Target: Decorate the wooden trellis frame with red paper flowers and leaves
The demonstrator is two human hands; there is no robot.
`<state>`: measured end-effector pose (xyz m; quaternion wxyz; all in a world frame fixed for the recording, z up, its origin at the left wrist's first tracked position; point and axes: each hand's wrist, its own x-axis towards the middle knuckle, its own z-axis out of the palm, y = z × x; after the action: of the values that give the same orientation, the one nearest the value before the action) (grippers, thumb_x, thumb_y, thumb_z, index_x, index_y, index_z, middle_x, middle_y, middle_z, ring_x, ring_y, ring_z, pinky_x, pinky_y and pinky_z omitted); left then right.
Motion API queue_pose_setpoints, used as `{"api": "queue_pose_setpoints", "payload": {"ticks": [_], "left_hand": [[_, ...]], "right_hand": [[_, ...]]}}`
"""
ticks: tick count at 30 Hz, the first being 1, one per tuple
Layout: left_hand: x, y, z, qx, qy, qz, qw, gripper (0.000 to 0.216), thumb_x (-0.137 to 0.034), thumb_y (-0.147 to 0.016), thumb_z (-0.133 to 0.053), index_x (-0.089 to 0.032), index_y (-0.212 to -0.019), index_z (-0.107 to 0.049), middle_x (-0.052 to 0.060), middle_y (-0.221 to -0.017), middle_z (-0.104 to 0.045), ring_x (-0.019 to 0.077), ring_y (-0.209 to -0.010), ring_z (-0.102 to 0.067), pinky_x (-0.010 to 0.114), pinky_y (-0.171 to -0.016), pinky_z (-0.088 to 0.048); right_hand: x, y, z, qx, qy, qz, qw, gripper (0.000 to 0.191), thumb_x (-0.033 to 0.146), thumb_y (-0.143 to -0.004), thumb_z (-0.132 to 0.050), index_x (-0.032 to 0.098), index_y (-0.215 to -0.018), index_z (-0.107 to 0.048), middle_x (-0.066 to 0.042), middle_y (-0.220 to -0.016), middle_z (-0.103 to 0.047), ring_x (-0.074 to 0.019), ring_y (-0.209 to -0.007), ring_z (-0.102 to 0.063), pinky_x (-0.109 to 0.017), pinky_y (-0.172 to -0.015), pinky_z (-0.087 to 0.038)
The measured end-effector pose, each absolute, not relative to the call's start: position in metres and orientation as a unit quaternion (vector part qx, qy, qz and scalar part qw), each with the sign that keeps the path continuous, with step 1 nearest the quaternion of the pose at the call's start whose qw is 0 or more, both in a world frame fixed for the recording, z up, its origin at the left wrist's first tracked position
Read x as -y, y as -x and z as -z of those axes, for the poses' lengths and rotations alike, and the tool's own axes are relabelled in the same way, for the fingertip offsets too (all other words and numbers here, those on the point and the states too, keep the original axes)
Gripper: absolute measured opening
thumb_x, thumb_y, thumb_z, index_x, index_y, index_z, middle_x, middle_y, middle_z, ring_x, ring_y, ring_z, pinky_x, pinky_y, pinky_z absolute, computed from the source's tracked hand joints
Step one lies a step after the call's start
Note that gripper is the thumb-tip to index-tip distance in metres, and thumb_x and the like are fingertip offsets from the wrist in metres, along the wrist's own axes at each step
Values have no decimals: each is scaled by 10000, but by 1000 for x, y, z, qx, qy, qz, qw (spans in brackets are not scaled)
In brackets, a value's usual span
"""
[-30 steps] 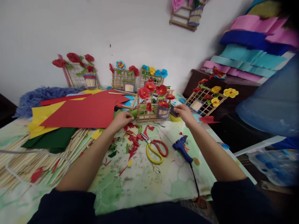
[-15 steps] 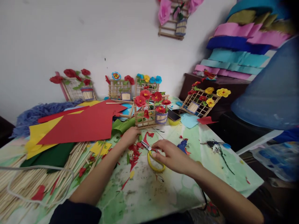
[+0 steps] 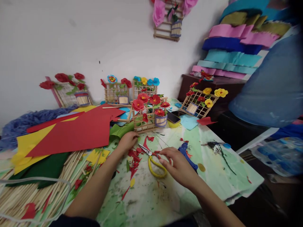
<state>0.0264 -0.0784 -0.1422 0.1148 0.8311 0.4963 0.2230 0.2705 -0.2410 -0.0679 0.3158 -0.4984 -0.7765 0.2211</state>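
A pair of scissors with a yellow loop lies on the table, its blades slightly apart and pointing up-left. My right hand has its thumb and fingers closed at the other, reddish handle. My left hand rests on the table by the lower left corner of a stick trellis decorated with red paper flowers and a small pot. Its fingers are drawn together, and what they pinch, if anything, is hidden. Red paper scraps lie between my hands.
Right of my right hand lies a blue glue gun. A phone rests on something yellow behind. Red sheets and thin wooden sticks cover the left side. More flowered trellises stand at the back.
The view has turned slightly to the right. My right fingers have drawn in closer at the scissors' handle, and more of the glue gun shows. My left hand stays by the trellis.
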Motion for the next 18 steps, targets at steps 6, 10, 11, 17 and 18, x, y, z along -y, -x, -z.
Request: {"api": "queue_pose_setpoints", "payload": {"ticks": [6, 10, 11, 17, 18], "left_hand": [[79, -22, 133, -538, -738, -323, 247, 182, -306, -728, -584, -163, -724, -697, 37, -659, -662, 180, -611, -587, 268, -589, -426], [82, -24, 132, -552, -644, -406, 341, 301, -462, -683, -662, -173, -619, -608, -27, -482, -523, 129, -443, -475, 236, -461, -347], [83, -25, 131, -555, -627, -418, 353, 321, -475, -667, -680, -175, -603, -586, -41, -458, -490, 116, -418, -445, 229, -444, -329], [90, -31, 114, -564, -554, -452, 414, 396, -512, -609, -740, -157, -601, -565, -45, -460, -493, 74, -397, -392, 204, -407, -286], [91, -33, 110, -560, -534, -462, 433, 404, -511, -595, -754, -154, -610, -566, -42, -470, -506, 73, -406, -404, 201, -408, -293]], "right_hand": [[229, -319, 99, 729, 617, -49, 292, 256, 310, -898, -491, 132, -1034, -614, -131, -1036, -647, -276, -1005, -548, -420, -897, -426], [226, -344, 118, 705, 675, 18, 216, 281, 303, -847, -568, 109, -1046, -612, -156, -1056, -626, -308, -1014, -526, -419, -896, -411], [226, -348, 122, 702, 685, 24, 196, 296, 309, -832, -590, 105, -1046, -612, -160, -1045, -624, -313, -1010, -526, -416, -886, -411], [224, -352, 131, 691, 714, 10, 113, 285, 327, -815, -613, 114, -1003, -599, -149, -994, -628, -306, -975, -541, -381, -832, -398], [223, -351, 131, 686, 721, 2, 103, 264, 319, -813, -615, 120, -985, -595, -143, -976, -630, -302, -961, -546, -373, -817, -398]]}}
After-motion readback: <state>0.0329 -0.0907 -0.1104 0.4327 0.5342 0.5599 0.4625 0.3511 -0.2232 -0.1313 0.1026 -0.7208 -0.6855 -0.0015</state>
